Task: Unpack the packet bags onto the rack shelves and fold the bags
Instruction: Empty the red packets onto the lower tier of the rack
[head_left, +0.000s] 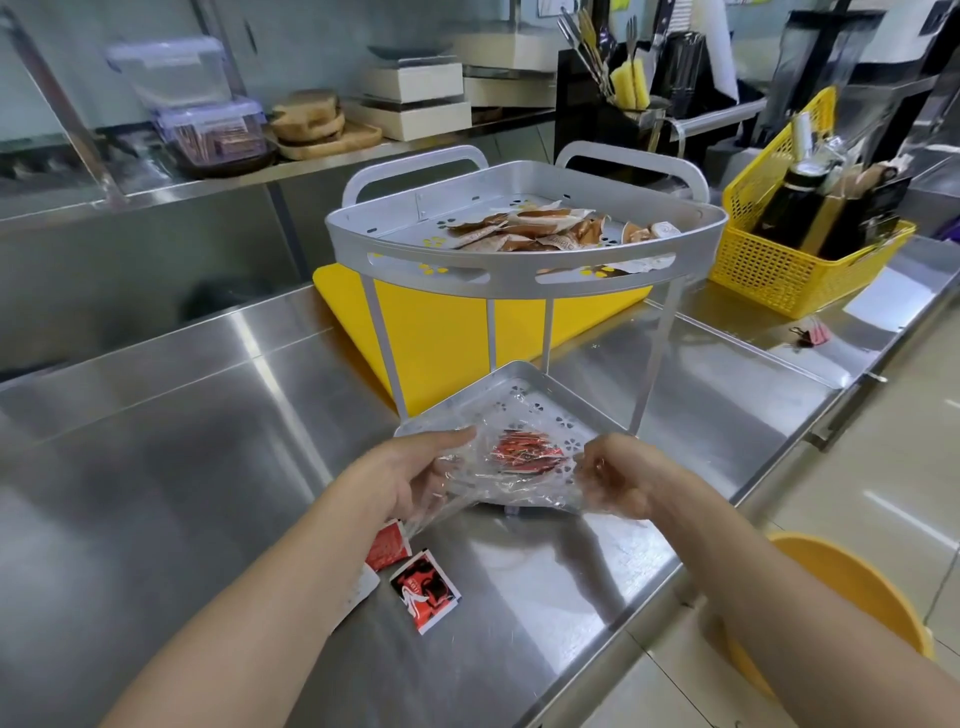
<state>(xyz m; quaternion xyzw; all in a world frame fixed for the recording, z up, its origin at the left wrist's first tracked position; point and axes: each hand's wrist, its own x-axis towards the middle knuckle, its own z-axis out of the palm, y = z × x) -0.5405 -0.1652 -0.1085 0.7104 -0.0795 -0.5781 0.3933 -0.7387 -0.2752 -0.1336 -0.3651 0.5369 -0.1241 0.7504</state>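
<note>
left side: big bare stretch of surface (156, 441), I can swing in freely
lower shelf (498, 384): covered by the clear bag (498, 467) I'm holding over it
rack posts (382, 348): fence the shelf sides
near edge: loose red packets (423, 584) in the way
right: yellow basket (789, 260) blocks

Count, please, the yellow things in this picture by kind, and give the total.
Yellow cutting board under the rack: 1
Yellow mesh basket at the right: 1
Yellow sponge in the utensil holder: 1
Yellow-orange tub on the floor: 1
Total: 4
</note>
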